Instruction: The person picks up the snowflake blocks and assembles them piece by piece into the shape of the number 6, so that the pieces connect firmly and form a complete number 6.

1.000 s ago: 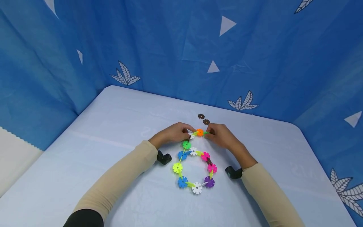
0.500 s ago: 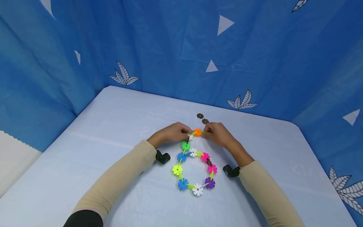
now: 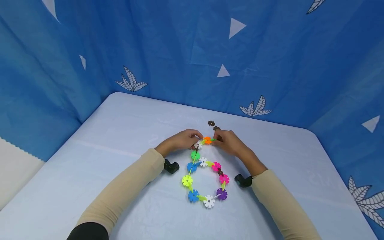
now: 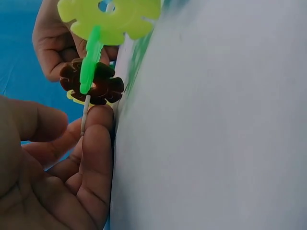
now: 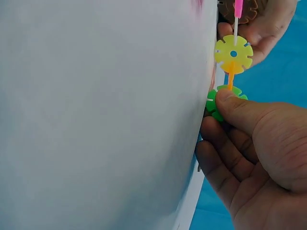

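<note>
Slotted plastic snowflake discs are linked into a chain on the table. Its lower part forms a closed loop with a yellow disc [image 3: 187, 180] and a purple disc [image 3: 222, 194]; a branch climbs from the loop's upper left through a green disc [image 3: 195, 155], a white disc [image 3: 198, 144] and an orange disc [image 3: 207, 140]. My right hand [image 3: 229, 142] pinches the bright green end disc [image 5: 212, 103] between thumb and fingers. Beside the white disc is my left hand [image 3: 184, 139], its fingertips against or near that disc's edge and its thumb [image 4: 48, 123] apart from it.
Two loose brown discs, a farther one [image 3: 211, 123] and a nearer one [image 3: 216, 128], lie just beyond my right hand. A blue curtain [image 3: 180, 50] hangs behind the white table's [image 3: 135, 116] far edge. Black wrist cameras are strapped at both wrists.
The branch's upper end has shifted slightly left in the head view. My left thumb and fingers have loosened around the white disc, which now shows more fully. My right hand keeps its pinch.
</note>
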A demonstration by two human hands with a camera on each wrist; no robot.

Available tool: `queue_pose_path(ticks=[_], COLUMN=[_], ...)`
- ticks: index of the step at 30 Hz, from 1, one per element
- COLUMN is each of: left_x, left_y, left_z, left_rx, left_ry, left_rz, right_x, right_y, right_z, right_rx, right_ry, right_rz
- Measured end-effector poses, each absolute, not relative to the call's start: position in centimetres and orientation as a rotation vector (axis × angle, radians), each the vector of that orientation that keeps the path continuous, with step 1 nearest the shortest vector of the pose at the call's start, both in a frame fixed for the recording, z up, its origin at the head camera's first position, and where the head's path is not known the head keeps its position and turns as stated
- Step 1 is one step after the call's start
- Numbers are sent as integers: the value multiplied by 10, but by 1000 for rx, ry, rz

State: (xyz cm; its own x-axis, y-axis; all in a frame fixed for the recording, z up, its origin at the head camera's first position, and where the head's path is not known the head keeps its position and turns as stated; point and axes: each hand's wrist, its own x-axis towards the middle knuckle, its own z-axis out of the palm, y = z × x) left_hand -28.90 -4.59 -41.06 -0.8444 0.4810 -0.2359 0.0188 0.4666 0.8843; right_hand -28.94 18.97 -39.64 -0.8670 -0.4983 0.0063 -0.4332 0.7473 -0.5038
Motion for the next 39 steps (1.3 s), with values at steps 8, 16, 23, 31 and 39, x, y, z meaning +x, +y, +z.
queue_pose_path(ticks=[8, 16, 23, 31, 39], left_x=[-289, -291, -294, -294, -294], left_y=[-48, -51, -54, -52, -53], left_z=[-407, -401, -405, -409, -407], left_rx=[394, 447, 481, 485, 474], left_ry=[2316, 2337, 2338, 2303, 2296], left_rz=[1307, 1210, 1192, 1232, 1254], right_x=[-291, -293, -293, -302, -336], right_y=[189, 187, 183, 200, 209], right_z=[-399, -400, -400, -392, -393], right_rx=[-855, -892, -880, -871, -572], right_ry=[2799, 2790, 2770, 2661, 2832], right_rz=[-790, -788, -770, -889, -779])
